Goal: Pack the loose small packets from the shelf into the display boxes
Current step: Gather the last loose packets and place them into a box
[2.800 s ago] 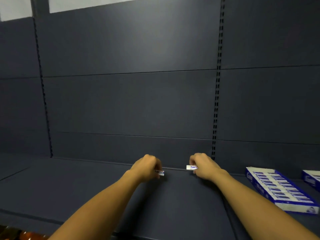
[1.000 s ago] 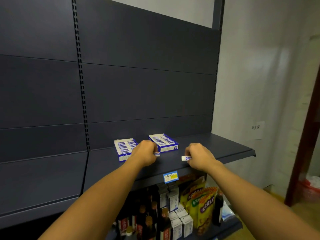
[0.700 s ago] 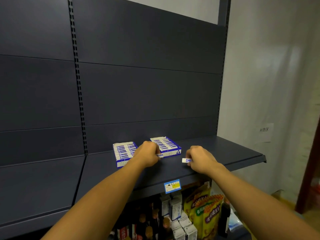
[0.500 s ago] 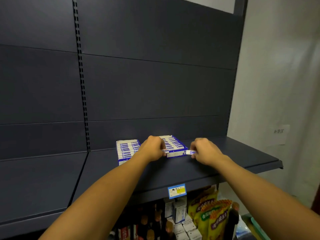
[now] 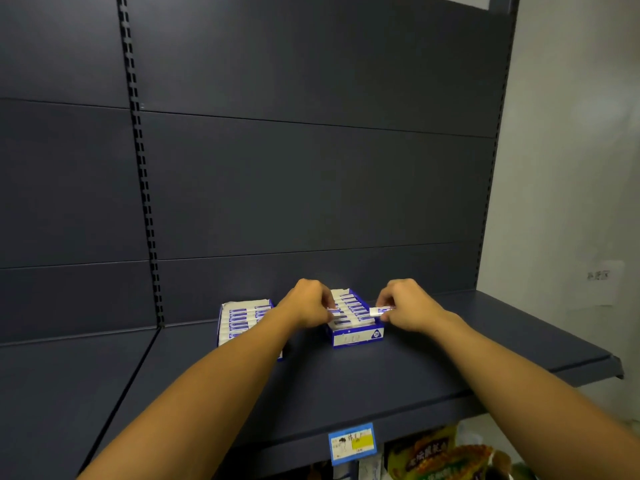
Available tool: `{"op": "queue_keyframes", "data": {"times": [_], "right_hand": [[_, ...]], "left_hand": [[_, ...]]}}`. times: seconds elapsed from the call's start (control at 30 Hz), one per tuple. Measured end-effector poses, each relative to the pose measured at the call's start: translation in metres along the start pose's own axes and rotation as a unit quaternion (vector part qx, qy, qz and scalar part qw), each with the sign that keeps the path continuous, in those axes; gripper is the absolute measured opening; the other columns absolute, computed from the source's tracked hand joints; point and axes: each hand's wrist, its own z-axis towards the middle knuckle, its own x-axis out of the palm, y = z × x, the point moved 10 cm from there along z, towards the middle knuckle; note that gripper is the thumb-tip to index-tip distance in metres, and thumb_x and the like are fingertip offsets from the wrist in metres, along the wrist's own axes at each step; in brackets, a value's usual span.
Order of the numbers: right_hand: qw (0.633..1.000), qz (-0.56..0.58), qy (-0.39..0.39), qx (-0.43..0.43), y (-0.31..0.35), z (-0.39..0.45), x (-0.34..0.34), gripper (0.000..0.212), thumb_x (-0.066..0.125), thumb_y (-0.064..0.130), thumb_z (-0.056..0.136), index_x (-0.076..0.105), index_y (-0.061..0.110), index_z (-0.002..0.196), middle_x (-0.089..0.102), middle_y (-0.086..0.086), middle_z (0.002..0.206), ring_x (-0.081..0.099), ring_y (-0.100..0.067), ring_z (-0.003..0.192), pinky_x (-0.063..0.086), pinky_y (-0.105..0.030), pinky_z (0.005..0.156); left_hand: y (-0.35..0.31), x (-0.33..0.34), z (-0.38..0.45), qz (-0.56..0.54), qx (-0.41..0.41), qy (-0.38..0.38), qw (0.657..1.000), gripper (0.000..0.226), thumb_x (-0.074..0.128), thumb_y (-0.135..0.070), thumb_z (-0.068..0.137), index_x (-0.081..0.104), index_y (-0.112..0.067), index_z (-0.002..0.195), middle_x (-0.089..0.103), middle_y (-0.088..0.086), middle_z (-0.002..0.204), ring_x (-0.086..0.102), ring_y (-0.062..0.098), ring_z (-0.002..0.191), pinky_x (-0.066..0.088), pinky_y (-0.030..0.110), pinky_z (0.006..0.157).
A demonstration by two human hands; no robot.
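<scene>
Dark grey metal fills the view: a shelf (image 5: 450,368) backed by slatted panels, and both arms are stretched out over it. The left hand (image 5: 306,303) is curled, its fingers (image 5: 325,301) pinching a small white-and-blue packet (image 5: 333,309) right at the near-left side of the right display box (image 5: 356,336). The right hand (image 5: 408,304) is curled too, thumb and fingers pinching a second packet (image 5: 381,310) by its end, and that one hangs just at the right rim of the same box. That box, blue with a white front panel, sits on the shelf between the two hands, its rows of packets lying flat and showing between the knuckles. Just beside it to the left stands the other display box (image 5: 239,323), also lined with rows of packets, its near corner hidden behind the left forearm. Down on the shelf's front edge there's a blue price tag (image 5: 352,442) with a yellow patch, and below it, on the lower level, yellow-green snack bags (image 5: 433,457) peek into view. A pale wall (image 5: 571,168) closes off the right side.
</scene>
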Motion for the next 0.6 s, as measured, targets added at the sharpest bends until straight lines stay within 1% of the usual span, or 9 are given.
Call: {"op": "queue_keyframes", "data": {"times": [0.1, 0.2, 0.27, 0.4, 0.5, 0.6], "right_hand": [[1.0, 0.005, 0.009, -0.013, -0.004, 0.015, 0.001, 0.017, 0.08, 0.021, 0.083, 0.07, 0.027, 0.096, 0.055, 0.013, 0.099, 0.059, -0.007, 0.085, 0.05, -0.018, 0.069], [0.999, 0.018, 0.022, -0.03, -0.007, 0.029, 0.002, 0.017, 0.08, 0.021, 0.082, 0.069, 0.029, 0.092, 0.055, 0.015, 0.095, 0.059, -0.006, 0.083, 0.048, -0.017, 0.067], [0.998, 0.02, 0.03, -0.044, -0.008, 0.037, 0.003, 0.016, 0.08, 0.021, 0.083, 0.069, 0.03, 0.091, 0.055, 0.016, 0.092, 0.06, -0.005, 0.082, 0.047, -0.016, 0.064], [0.996, 0.035, 0.047, -0.069, -0.01, 0.05, 0.009, 0.015, 0.081, 0.023, 0.082, 0.07, 0.029, 0.09, 0.06, 0.014, 0.092, 0.063, -0.005, 0.079, 0.046, -0.015, 0.061], [0.993, 0.038, 0.064, -0.091, -0.01, 0.057, 0.015, 0.015, 0.081, 0.023, 0.082, 0.07, 0.03, 0.088, 0.064, 0.012, 0.091, 0.065, -0.006, 0.078, 0.047, -0.015, 0.06], [0.99, 0.044, 0.084, -0.107, -0.008, 0.062, 0.021, 0.014, 0.082, 0.021, 0.081, 0.073, 0.026, 0.09, 0.067, 0.011, 0.09, 0.066, -0.006, 0.078, 0.048, -0.015, 0.06]], "left_hand": [[-0.006, 0.005, 0.01, 0.006, 0.001, 0.02, 1.0, 0.017, 0.077, -0.025, 0.088, 0.07, -0.018, 0.102, 0.068, -0.001, 0.106, 0.062, 0.013, 0.095, 0.053, 0.026, 0.082], [-0.01, 0.011, 0.019, 0.014, -0.003, 0.037, 0.999, 0.021, 0.078, -0.027, 0.087, 0.07, -0.015, 0.104, 0.067, -0.001, 0.102, 0.062, 0.013, 0.095, 0.05, 0.022, 0.077], [-0.012, 0.016, 0.022, 0.021, -0.01, 0.051, 0.998, 0.022, 0.078, -0.025, 0.087, 0.071, -0.014, 0.105, 0.068, 0.001, 0.105, 0.064, 0.014, 0.097, 0.049, 0.021, 0.076], [-0.014, 0.025, 0.028, 0.024, -0.023, 0.069, 0.997, 0.027, 0.079, -0.026, 0.086, 0.072, -0.013, 0.108, 0.07, 0.004, 0.111, 0.064, 0.014, 0.098, 0.052, 0.023, 0.08], [-0.015, 0.03, 0.031, 0.024, -0.033, 0.07, 0.997, 0.027, 0.08, -0.026, 0.085, 0.072, -0.014, 0.108, 0.071, 0.003, 0.111, 0.063, 0.012, 0.095, 0.051, 0.021, 0.078], [-0.016, 0.033, 0.031, 0.028, -0.037, 0.065, 0.997, 0.025, 0.08, -0.026, 0.085, 0.073, -0.015, 0.107, 0.071, 0.002, 0.111, 0.063, 0.012, 0.094, 0.051, 0.019, 0.076]]}}
